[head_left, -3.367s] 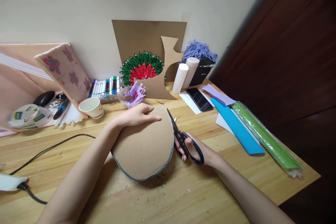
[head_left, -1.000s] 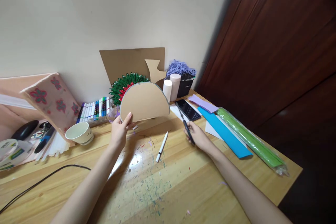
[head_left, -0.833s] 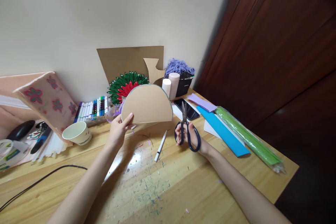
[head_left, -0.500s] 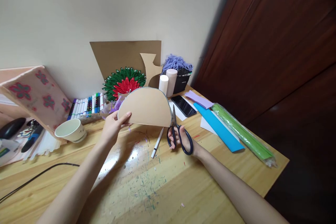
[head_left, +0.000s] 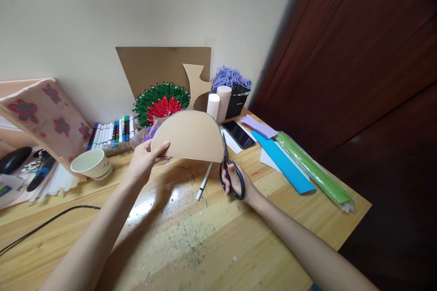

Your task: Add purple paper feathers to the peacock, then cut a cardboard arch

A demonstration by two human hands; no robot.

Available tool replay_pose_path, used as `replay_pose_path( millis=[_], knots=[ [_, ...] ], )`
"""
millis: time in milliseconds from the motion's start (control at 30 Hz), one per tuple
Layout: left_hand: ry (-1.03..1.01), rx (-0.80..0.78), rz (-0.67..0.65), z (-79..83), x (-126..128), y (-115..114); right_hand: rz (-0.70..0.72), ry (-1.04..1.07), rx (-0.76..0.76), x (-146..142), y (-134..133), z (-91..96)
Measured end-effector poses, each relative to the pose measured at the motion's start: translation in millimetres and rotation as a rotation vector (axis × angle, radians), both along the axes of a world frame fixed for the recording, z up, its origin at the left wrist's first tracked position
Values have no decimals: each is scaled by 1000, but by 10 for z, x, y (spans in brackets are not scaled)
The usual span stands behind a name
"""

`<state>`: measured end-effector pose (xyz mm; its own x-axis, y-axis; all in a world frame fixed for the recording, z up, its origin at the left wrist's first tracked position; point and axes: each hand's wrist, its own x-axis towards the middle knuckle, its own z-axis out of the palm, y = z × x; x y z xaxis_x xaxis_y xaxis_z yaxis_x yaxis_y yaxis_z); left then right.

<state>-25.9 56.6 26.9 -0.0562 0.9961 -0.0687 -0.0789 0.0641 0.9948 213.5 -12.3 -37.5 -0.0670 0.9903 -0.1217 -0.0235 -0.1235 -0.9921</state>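
My left hand (head_left: 145,163) grips the lower left corner of a half-round brown cardboard piece (head_left: 191,136) with a blue-marked rim, holding it upright above the wooden table (head_left: 191,245). My right hand (head_left: 237,181) has its fingers through the black handles of a pair of scissors (head_left: 229,170). The blades point up and touch the cardboard's right edge. A white pen (head_left: 204,182) lies on the table just under the cardboard, between my hands.
Against the wall lean a cardboard sheet (head_left: 160,66), a green-and-red paper rosette (head_left: 162,102), markers (head_left: 112,132) and white rolls (head_left: 218,102). A paper cup (head_left: 91,163) sits left, a black cable (head_left: 44,225) front left. A phone (head_left: 238,134), blue paper (head_left: 283,163) and green wrapped sheets (head_left: 314,170) lie right.
The cardboard went from lying flat on the table to being held upright. My right hand brought the scissors left and up until the blades met the cardboard's right edge.
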Motion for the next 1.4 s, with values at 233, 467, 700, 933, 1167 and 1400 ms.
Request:
replay_pose_path(
  millis=[233, 467, 700, 933, 1167, 1400],
  knots=[
    [-30, -8, -14, 92, -76, 2, 3, -67, 48, -13, -41, -32],
    [-47, -12, 22, 121, -83, -10, 111, 90, 67, -102, -84, -24],
    [-49, -4, 23, 74, -58, -12, 70, -24, 80, -55, -70, -71],
    [-63, -9, 29, 13, -3, -45, -25, -148, 92, -53, -105, -64],
    [-126, 2, 18, 54, -92, -16, -61, 40, -75, 12, 62, -45],
    [-121, 82, -64, -186, 63, -68, -208, 85, 36, 216, 288, -2]
  ],
)
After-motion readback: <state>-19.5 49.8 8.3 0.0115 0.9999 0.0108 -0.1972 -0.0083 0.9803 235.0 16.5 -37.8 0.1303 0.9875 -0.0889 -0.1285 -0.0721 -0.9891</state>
